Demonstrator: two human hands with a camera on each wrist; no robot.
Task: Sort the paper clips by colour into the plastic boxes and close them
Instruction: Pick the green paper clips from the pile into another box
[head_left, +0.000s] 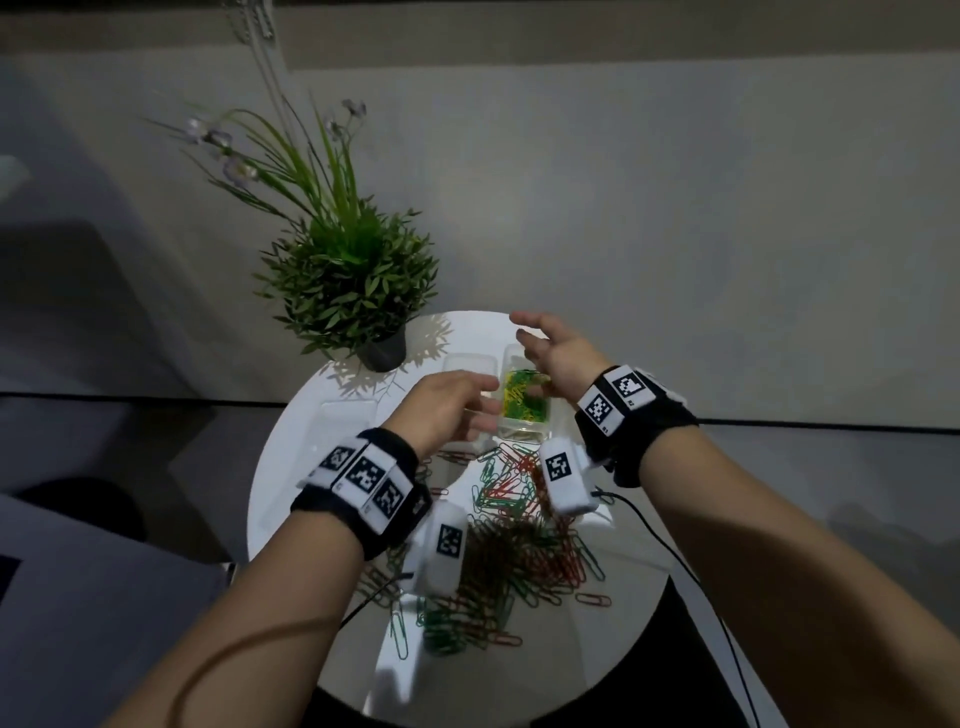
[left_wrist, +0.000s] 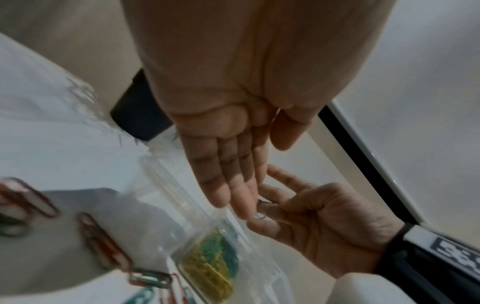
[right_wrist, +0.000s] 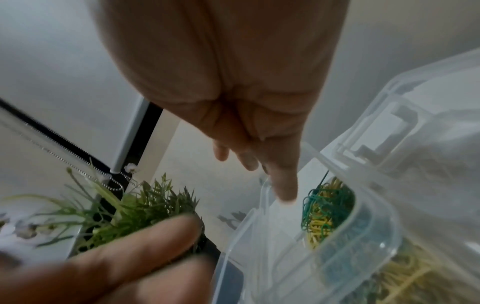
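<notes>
Your clear box (head_left: 521, 402) holds yellow & green clips mixed, lid off. Big pile (head_left: 498, 545) left on bench (head_left: 291, 457). Both hands (head_left: 447, 410) (head_left: 558, 353) spread wide, holding nothing.

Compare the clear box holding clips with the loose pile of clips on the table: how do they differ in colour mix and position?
The clear box holds yellow and green clips, heaped inside its walls; the loose pile shows mostly red and green clips, spread flat over the white table. The box sits farther from the person, between the left hand and right hand; the pile lies nearer, under the wrists. Both contain green clips.
</notes>
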